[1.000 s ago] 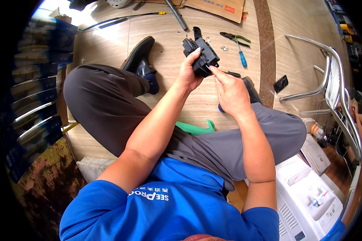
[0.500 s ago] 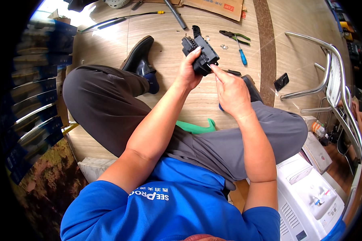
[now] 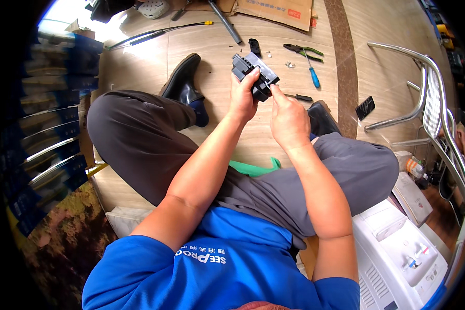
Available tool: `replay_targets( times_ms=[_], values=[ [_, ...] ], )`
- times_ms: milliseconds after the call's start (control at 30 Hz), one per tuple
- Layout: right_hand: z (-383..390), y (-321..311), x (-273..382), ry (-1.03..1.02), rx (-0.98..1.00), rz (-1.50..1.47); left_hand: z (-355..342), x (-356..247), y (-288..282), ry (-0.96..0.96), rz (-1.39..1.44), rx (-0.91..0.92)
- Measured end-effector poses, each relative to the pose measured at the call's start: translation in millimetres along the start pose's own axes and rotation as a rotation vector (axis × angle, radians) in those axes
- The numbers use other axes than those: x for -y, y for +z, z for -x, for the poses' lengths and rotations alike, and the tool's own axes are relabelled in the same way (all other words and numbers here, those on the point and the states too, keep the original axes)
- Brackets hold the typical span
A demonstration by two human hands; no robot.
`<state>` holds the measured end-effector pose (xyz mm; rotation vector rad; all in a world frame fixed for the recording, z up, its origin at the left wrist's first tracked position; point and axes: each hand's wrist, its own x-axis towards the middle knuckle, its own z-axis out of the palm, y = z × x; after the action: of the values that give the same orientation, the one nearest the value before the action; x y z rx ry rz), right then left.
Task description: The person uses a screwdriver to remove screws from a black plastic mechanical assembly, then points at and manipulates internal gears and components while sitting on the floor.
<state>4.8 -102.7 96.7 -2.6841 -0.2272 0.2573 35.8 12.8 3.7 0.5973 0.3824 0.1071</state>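
I sit on a wooden floor with a black blocky plastic part held up in front of me. My left hand grips it from below and the left side. My right hand is beside it on the right, its forefinger pressed against the part's lower right edge. On the floor beyond lie green-handled pliers, a blue-handled screwdriver, a dark-handled screwdriver and a small black piece.
A metal chair frame stands at the right, with a small black object on the floor near it. A white appliance sits at lower right. Flat cardboard and cables lie at the far end. A green object pokes out under my leg.
Both hands stay on the black part; it has shifted only slightly, and my right forefinger stays at its edge.
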Motion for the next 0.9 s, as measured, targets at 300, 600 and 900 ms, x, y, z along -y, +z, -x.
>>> replay_targets(
  times_ms=[300, 600, 900],
  values=[
    [-6.3, 26.8, 0.4, 0.079, 0.015, -0.061, -6.8, 8.2, -10.9, 0.005, -0.027, -0.169],
    [-8.1, 35.7, 6.7, 0.139, 0.002, -0.115, -13.3, 14.5, -22.9, -0.012, -0.029, -0.179],
    [-14.5, -5.0, -10.9, -0.093, 0.103, -0.117, -9.2, 3.5, -19.6, -0.099, -0.013, -0.003]
  ],
)
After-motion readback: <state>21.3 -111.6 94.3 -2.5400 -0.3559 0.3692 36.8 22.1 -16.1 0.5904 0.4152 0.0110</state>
